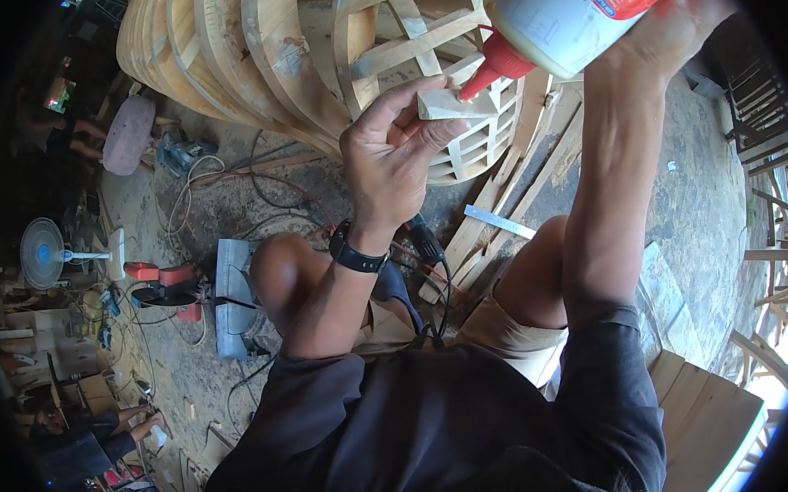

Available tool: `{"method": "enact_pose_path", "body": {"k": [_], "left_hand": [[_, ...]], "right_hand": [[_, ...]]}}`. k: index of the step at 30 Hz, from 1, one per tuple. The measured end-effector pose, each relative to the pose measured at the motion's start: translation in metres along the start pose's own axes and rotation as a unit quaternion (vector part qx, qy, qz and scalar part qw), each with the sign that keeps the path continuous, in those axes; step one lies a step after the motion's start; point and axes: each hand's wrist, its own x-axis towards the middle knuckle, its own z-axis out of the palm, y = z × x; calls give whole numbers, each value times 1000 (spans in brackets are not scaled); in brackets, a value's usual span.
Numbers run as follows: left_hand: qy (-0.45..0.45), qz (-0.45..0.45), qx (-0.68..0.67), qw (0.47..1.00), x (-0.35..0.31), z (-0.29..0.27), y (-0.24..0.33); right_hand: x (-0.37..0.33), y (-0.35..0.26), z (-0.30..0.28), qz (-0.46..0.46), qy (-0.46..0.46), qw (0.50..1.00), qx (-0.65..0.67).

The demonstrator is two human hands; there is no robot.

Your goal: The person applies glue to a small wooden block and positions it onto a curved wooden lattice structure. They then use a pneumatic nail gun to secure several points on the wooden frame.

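Observation:
Between the thumb and fingers of my left hand is a small wedge-shaped wood block, held up in front of a curved wooden frame. My right hand grips a large white glue bottle with a red-and-blue label, tipped downward. Its red nozzle points at the block, and the tip meets or nearly meets the block's upper face. Part of the bottle and some right-hand fingers are cut off or hidden at the upper right.
Wood strips and a metal ruler lie ahead. A corded power tool is between my knees. At left are a cut-off saw, a fan and loose cables. Another person sits at lower left. Planks are at right.

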Motion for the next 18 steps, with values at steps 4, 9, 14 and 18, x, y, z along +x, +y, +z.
{"method": "enact_pose_path", "body": {"k": [4, 9, 14, 18], "left_hand": [[-5, 5, 7, 1000, -1, -3, -1], [2, 88, 0, 996, 5, 5, -1], [-10, 41, -86, 995, 1, -14, -7], [-20, 25, -16, 999, -3, -16, 5]], "right_hand": [[-8, 0, -4, 71, 48, 996, 22], [-9, 5, -14, 207, 158, 958, 119], [-49, 18, -28, 435, 248, 840, 209], [-71, 12, -3, 473, 291, 826, 93]]}}
